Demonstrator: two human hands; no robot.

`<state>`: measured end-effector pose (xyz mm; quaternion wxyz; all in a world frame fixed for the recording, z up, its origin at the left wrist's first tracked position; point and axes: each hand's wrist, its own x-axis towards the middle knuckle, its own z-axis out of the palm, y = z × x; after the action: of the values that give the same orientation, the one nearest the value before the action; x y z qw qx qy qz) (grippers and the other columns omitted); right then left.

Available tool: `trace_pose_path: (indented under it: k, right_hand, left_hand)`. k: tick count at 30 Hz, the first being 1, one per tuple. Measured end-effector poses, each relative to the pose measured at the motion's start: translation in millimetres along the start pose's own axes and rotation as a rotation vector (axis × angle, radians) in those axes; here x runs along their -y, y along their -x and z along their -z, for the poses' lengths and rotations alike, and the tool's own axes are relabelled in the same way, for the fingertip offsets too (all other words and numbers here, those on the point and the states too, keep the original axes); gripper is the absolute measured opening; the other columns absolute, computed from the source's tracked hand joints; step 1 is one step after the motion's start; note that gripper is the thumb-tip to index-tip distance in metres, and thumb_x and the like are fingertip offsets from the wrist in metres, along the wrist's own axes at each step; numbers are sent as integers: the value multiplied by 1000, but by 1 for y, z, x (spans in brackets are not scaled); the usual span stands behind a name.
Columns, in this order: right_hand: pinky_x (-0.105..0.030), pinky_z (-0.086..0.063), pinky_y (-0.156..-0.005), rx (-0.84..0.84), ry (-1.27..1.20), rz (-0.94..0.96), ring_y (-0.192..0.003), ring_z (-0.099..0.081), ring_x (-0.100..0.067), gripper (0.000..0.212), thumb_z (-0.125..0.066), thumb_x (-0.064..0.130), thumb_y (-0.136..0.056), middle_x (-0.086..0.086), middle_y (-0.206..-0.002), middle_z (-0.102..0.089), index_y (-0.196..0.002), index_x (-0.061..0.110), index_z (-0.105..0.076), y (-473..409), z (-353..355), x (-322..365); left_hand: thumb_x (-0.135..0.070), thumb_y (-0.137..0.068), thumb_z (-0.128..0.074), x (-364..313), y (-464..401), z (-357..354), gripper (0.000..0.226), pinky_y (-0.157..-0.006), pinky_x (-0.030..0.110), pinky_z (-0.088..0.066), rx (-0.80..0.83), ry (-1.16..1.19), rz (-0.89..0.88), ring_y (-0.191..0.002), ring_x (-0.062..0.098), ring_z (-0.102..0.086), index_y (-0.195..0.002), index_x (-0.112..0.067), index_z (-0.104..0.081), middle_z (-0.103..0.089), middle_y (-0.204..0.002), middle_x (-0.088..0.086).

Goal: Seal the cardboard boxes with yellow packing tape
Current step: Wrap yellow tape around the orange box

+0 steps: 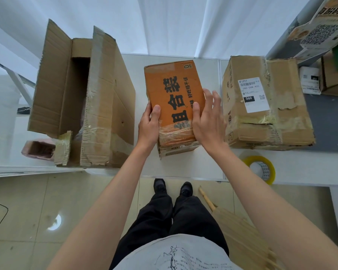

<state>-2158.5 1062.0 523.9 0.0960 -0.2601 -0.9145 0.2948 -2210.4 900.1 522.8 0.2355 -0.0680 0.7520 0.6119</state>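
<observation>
An orange cardboard box with black lettering stands in the middle of the white table. My left hand grips its near left edge, thumb on top and fingers down the side. My right hand rests on the near right corner, thumb on the top face and fingers spread loosely and straight. The roll of yellow packing tape lies flat on the table to the right of my right forearm, near the front edge. Old clear tape wraps the box's near end.
A large open brown box with raised flaps stands at the left. A closed brown box with a shipping label sits at the right. More cartons are stacked at the far right. A bamboo broom lies on the floor.
</observation>
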Motion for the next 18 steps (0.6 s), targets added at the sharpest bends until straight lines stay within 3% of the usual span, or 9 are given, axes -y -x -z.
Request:
trace_pose_path:
  k: [3,5,7,9,12,16,18]
  right_hand:
    - [-48,-51,-85,29,-1,-2,-115,-58,-29,53,-32,48,-104,-8,-149,-42,-152,27,-26,-4,3,-1]
    - [-38,-47,-77,50,-36,-20,-95,-62,-23,54,-32,50,-104,-5,-132,-58,-152,28,-23,-2,2,-2]
    - [-35,-46,-74,84,-89,-81,-83,-61,-19,53,-32,51,-104,0,-114,-68,-150,26,-25,-1,4,-5]
    - [-37,-52,-79,127,-173,-178,-82,-63,-18,48,-33,50,-105,2,-104,-71,-144,22,-37,-3,10,-8]
    - [-44,-55,-88,160,-343,-252,-87,-64,-12,37,-35,42,-107,6,-99,-69,-129,20,-55,-1,18,-7]
    - [-42,-53,-91,110,-417,-226,-96,-65,-10,37,-34,37,-106,10,-106,-70,-126,25,-63,7,25,2]
    - [-45,-56,-90,106,-485,-219,-99,-68,-13,36,-36,34,-107,8,-107,-72,-123,24,-66,11,25,6]
  left_hand:
    - [-55,-104,-41,-6,1,-5,57,-104,42,-53,-72,-66,7,-119,17,-62,-152,-24,-41,-60,-137,3]
    - [-63,-99,-44,-5,4,-6,64,-107,41,-47,-169,-173,25,-123,15,-54,-149,-24,-43,-52,-142,4]
    - [-72,-90,-51,-2,12,-8,73,-104,45,-51,-157,-148,105,-121,19,-57,-144,-24,-42,-52,-139,4]
    - [-78,-83,-57,3,24,-13,78,-91,42,-58,-110,-98,195,-109,18,-66,-137,-23,-45,-60,-129,4]
    - [-77,-85,-54,9,30,-12,68,-74,30,-57,-108,-52,214,-92,13,-71,-126,-23,-51,-69,-112,-1]
    - [-71,-95,-45,3,26,10,63,-90,41,-57,-45,-34,226,-102,22,-71,-128,-18,-58,-72,-115,4]
    - [-63,-100,-43,-3,23,20,61,-101,45,-52,-114,-197,99,-114,21,-64,-141,-19,-51,-65,-129,6]
